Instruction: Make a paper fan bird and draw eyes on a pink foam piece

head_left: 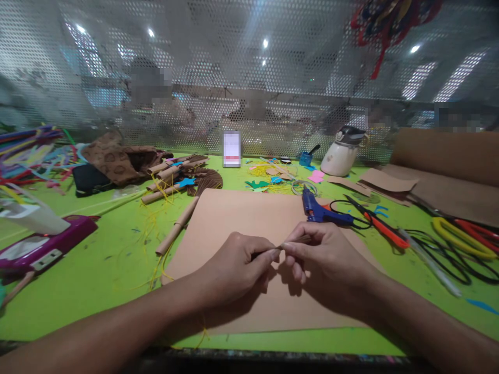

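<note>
My left hand [238,266] and my right hand [332,253] meet over a large sheet of brown paper [244,215]. Both pinch a narrow folded strip of brown paper [304,239] between thumb and fingers, the fingertips of the two hands almost touching. The strip's right end shows inside my right hand; most of its left part is hidden by my left fingers. Just beyond my right hand lies a blue glue gun [322,212]. A rolled brown paper tube [177,227] rests along the sheet's left edge.
More paper tubes [161,195] and a pleated brown paper piece [208,181] lie at back left. A purple power strip [72,241] stands left. To the right are an orange-handled tool [385,230], yellow scissors [460,240] and black cables. A white jug [341,156] and phone [231,149] stand behind.
</note>
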